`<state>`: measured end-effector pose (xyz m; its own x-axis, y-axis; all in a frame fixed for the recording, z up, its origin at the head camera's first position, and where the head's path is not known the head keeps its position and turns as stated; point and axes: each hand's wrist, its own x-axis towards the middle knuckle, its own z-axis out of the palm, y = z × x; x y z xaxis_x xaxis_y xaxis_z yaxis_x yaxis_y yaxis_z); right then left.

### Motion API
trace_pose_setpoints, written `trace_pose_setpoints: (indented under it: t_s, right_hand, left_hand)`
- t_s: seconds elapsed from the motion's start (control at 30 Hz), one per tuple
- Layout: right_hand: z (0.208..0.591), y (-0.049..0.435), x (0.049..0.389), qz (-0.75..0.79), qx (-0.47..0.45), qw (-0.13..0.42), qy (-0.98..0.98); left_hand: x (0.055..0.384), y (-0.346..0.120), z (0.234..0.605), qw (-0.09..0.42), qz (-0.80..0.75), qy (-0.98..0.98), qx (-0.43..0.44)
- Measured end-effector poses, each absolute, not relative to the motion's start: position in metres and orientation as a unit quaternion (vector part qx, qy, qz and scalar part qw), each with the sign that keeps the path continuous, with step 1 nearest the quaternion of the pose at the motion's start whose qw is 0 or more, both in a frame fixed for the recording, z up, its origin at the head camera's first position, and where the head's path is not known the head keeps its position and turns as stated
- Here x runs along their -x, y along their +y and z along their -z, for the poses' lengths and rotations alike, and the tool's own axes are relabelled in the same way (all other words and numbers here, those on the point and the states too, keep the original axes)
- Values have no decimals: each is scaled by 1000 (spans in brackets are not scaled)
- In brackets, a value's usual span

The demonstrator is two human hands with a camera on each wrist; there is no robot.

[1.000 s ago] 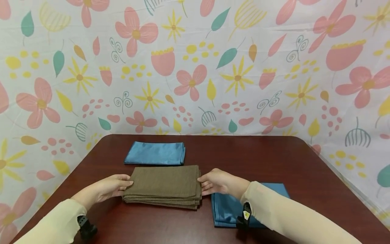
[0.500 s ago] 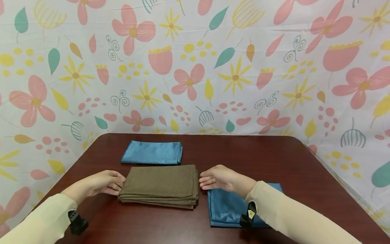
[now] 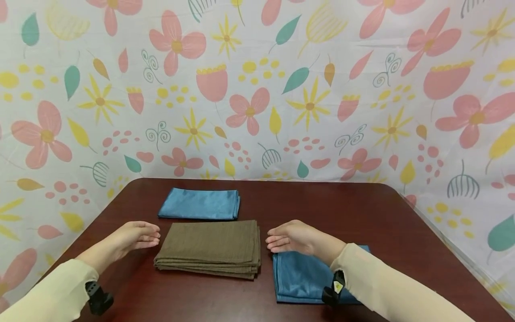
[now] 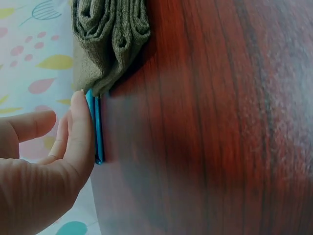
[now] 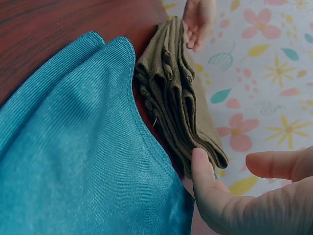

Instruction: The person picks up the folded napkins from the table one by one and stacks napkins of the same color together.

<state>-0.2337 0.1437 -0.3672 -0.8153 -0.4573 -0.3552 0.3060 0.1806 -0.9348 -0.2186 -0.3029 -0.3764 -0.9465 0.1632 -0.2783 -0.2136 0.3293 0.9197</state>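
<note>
Brown cloth stack [image 3: 209, 243], just beyond the fingers [image 3: 149, 232] of left hand [image 3: 126, 240] and right hand [image 3: 299, 239]: all relaxed, nearly straight, empty, one hand at each end. Likely soft, fairly light, loose-layered, hardly slippery; best taken low, by both short ends. Lying folded on the counter [image 3: 314, 201], with rear blue cloth [image 3: 201, 205] behind and near blue cloth [image 3: 299, 279] to the right.

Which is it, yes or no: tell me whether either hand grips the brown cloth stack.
No, the head view shows the left hand and right hand both apart from the brown cloth stack.
</note>
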Motion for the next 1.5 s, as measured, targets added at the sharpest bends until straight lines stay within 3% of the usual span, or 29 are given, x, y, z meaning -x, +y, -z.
trace_pose_setpoints:
  t_s: [1.5]
  right_hand:
    - [353, 200, 224, 639, 39, 266, 721]
  left_hand:
    - [216, -210, 359, 228, -629, 740, -69]
